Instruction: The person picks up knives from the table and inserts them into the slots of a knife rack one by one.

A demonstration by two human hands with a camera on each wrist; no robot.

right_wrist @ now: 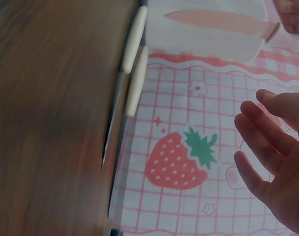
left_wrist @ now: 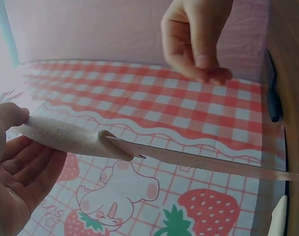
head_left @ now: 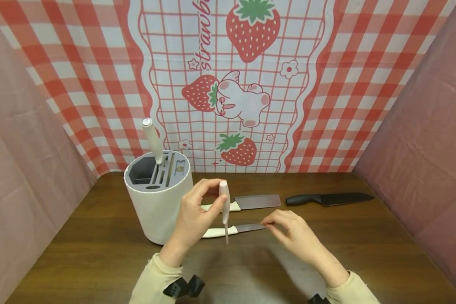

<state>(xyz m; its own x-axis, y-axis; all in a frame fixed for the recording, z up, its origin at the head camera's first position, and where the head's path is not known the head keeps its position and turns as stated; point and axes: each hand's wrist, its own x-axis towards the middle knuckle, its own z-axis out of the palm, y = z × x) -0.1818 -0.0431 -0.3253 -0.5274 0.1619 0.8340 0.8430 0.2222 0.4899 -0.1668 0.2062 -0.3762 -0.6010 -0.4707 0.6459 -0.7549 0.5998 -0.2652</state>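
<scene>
My left hand [head_left: 191, 213] pinches a white-handled knife [head_left: 225, 204] near the end of its handle, the blade hanging down over the table. Seen from the left wrist, that knife's handle [left_wrist: 66, 137] lies between thumb and fingers, and its blade [left_wrist: 203, 162] is bare. My right hand [head_left: 298, 236] hovers to the right with nothing in it; its fingers [right_wrist: 267, 142] are loosely bent. In the head view its fingertips overlap the tip of a smaller white-handled knife [head_left: 220, 232] lying on the table. Behind that lies a white-handled cleaver [head_left: 258, 202], its handle partly hidden by my left hand.
A round white knife block [head_left: 161, 211] stands at the left, its grey slotted top holding one upright white-handled knife [head_left: 153, 141]. A black knife [head_left: 342, 199] lies at the back right of the wooden table [head_left: 368, 245]. A strawberry-print cloth [head_left: 243, 97] hangs behind.
</scene>
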